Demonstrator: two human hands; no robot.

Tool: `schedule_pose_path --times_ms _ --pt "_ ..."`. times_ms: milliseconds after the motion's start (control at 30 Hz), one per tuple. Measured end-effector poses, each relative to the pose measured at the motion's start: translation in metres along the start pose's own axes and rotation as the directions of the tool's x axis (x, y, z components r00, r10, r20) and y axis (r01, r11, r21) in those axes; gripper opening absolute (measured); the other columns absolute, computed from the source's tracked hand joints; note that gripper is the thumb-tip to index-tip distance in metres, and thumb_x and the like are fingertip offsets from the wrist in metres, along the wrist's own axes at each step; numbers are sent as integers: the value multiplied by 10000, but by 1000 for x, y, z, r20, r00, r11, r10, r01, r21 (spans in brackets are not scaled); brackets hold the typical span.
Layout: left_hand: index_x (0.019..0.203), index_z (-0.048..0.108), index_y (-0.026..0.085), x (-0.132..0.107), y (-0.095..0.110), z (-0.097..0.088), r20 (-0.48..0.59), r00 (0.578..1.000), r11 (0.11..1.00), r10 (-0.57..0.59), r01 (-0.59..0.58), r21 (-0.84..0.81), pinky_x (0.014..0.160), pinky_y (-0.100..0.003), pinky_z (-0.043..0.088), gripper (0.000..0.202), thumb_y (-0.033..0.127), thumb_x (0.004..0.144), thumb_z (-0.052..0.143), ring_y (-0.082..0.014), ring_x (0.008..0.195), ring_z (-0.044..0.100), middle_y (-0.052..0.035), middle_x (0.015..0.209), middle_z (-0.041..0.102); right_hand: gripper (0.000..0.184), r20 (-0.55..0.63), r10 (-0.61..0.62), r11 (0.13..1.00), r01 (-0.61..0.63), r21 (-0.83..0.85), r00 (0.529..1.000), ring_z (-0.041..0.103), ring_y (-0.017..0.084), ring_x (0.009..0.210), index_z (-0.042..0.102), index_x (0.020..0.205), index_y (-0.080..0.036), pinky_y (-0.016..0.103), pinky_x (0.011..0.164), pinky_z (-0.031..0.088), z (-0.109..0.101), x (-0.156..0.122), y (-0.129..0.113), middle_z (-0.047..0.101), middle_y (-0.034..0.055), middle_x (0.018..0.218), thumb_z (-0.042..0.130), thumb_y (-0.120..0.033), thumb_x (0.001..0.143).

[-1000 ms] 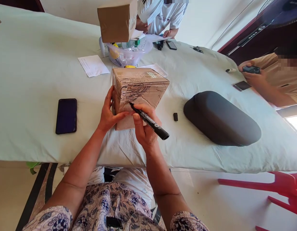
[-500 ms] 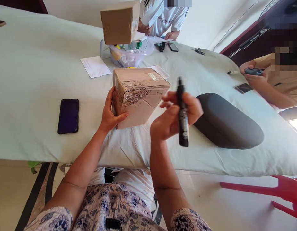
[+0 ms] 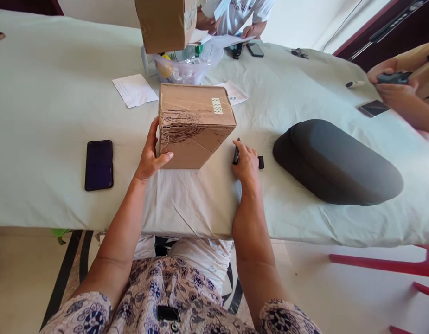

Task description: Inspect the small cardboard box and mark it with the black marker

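A brown cardboard box stands on the cloth-covered table in front of me, dark scribbled pen lines running over its upper left edge. My left hand grips its lower left corner, thumb on the front face and fingers along the side. Right of the box, my right hand rests low at the table with its fingers closed around a black marker, partly hidden by the hand. A short black piece, perhaps the marker's cap, shows just beyond the hand's right side.
A dark grey padded case lies to the right, a phone to the left. Behind the box are papers, a clear plastic basin of items and another carton. Two other people are at the table's far side and right.
My right hand has come down to the table with the marker, from being raised beside the box. My left hand keeps its hold, and the box appears slightly turned.
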State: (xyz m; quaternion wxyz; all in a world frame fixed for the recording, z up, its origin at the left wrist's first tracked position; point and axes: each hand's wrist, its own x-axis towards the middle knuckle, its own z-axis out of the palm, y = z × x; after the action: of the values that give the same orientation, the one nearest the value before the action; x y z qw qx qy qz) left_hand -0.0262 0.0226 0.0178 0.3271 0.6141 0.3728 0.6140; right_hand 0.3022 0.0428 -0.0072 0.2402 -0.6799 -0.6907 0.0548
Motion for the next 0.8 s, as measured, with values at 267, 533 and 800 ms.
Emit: schedule_pose_path --times_ms 267,533,800 --pt "1594 275 361 -6 1 2 -5 1000 999 -17 17 -41 1266 -461 274 1004 766 760 660 -312 1577 272 -82 1680 321 701 186 -9 998 22 -66 982 477 318 1418 535 1479 -258 609 1128 417 -12 -2 -7 576 106 1521 355 -19 846" --pt "1339 568 220 -22 45 -7 -553 829 960 -83 215 178 1156 -452 412 623 604 856 649 -292 1376 547 -155 1397 612 699 185 -22 1000 25 -10 983 464 309 1457 598 1426 -261 593 1179 396 -14 -2 -9 554 72 1551 364 -11 818" --pt "1356 554 96 -66 88 -105 -672 735 380 -97 651 657 1156 -651 310 597 400 843 589 -446 1400 464 -260 1451 565 576 -106 88 970 -62 234 990 659 283 1221 622 1351 -157 492 1071 509 -1 7 -7 706 174 1313 393 -94 826"
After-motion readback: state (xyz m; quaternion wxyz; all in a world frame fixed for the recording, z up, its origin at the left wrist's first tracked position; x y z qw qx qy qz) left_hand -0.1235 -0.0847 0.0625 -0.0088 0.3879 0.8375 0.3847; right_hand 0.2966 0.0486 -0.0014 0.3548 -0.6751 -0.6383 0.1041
